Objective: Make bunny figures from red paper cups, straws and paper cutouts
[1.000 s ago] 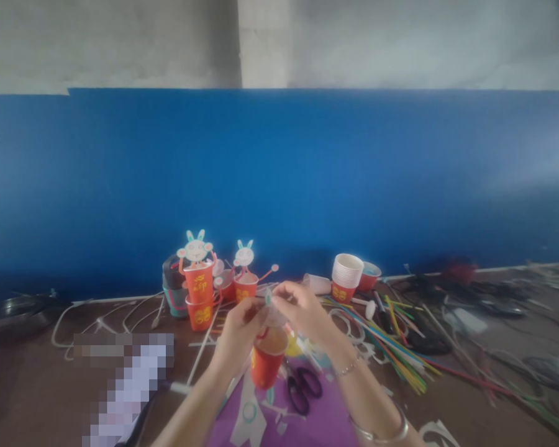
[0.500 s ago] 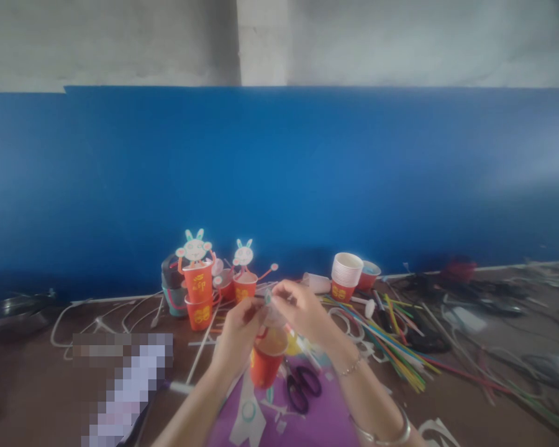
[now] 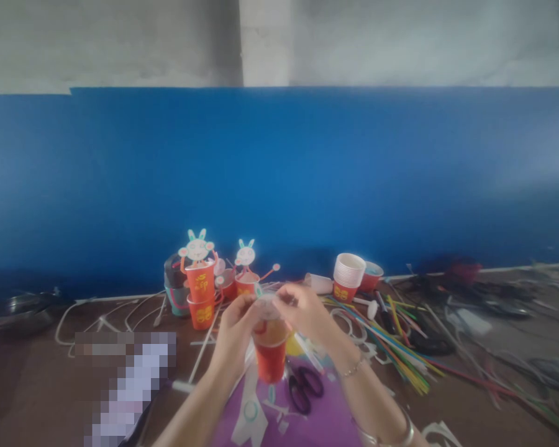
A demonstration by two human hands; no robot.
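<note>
Two hands meet above the open mouth of a red paper cup [image 3: 271,365], holding a white paper rabbit cutout [image 3: 265,305] between them. The left hand [image 3: 234,332] has its grip closed on the cutout's left side; the right hand [image 3: 305,313] pinches the opposite side with bent fingers. One green-marked ear points up, and the cutout hides part of the cup's far rim. A curved red strip [image 3: 262,327] shows just below the cutout, at the mouth of the cup; whether the two are joined cannot be told.

Below the hands, a purple sheet [image 3: 326,419] covers part of the brown worktop [image 3: 41,391]. Dark-handled scissors [image 3: 302,388] lie on it, right of the cup, with a cut paper scrap [image 3: 256,428] nearer the wearer.

Farther back on the left, a finished-looking rabbit figure [image 3: 197,249] rises from two stacked red cups [image 3: 201,298]; a second rabbit figure [image 3: 246,254] stands in a cup beside them. To the right are a stack of paper cups [image 3: 349,273], a cup lying on its side [image 3: 319,284] and a spread of coloured pipe cleaners [image 3: 400,354].
</note>
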